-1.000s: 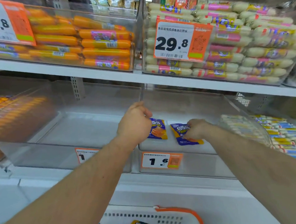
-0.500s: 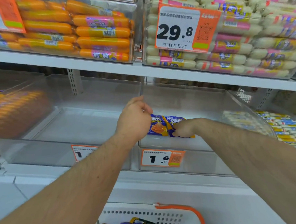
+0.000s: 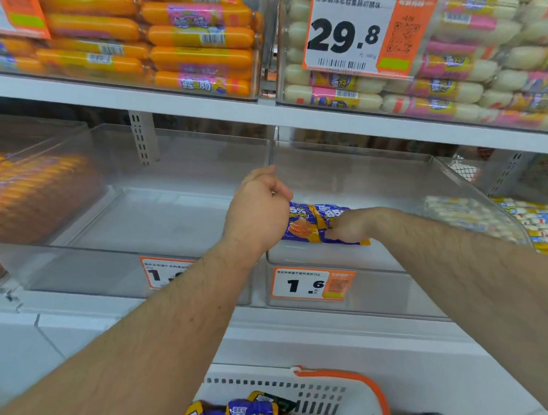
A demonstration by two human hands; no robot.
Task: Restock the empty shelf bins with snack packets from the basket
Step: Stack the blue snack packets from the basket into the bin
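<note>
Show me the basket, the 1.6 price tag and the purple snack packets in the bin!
basket [image 3: 376,392]: head view, orange rim.
1.6 price tag [image 3: 313,284]: head view, white middle.
purple snack packets [image 3: 305,223]: head view, left packet's front.

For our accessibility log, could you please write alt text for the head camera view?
Two bare hands, left hand and right hand, set two purple snack packets side by side in a clear shelf bin above a 1.6 price tag. The neighbouring bin holds nothing; a white basket below holds more packets.

Two snack packets [image 3: 302,228], two hands [image 3: 257,214], one basket [image 3: 355,390]
</note>
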